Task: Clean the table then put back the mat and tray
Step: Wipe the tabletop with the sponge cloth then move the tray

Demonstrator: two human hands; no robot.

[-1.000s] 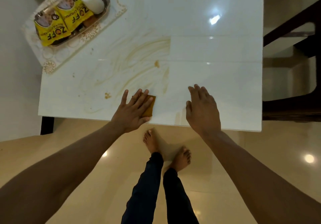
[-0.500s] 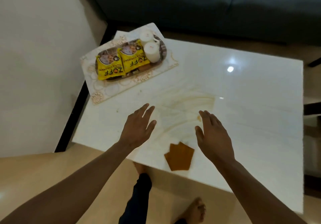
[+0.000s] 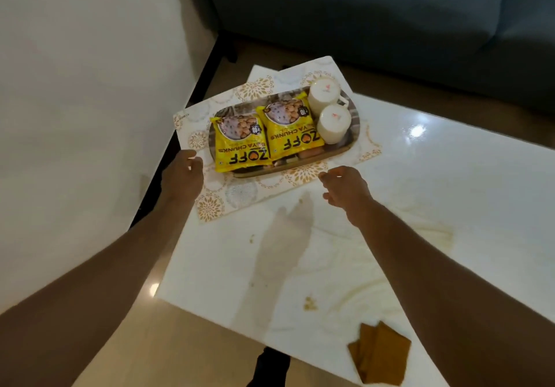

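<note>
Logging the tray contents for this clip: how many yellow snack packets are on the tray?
2. One yellow packet lies at the tray's left end; the second packet lies beside it toward the middle, next to the two white cups. Anything beneath them is hidden.

Left yellow packet (image 3: 240,143): "ZOFF", "YA CHUNKS", and "10" in a small dark badge, all upside down from here.
Right yellow packet (image 3: 291,130): the same "ZOFF", "YA CHUNKS", "10".
Two white cups (image 3: 329,110): small red marks, unreadable.
</note>
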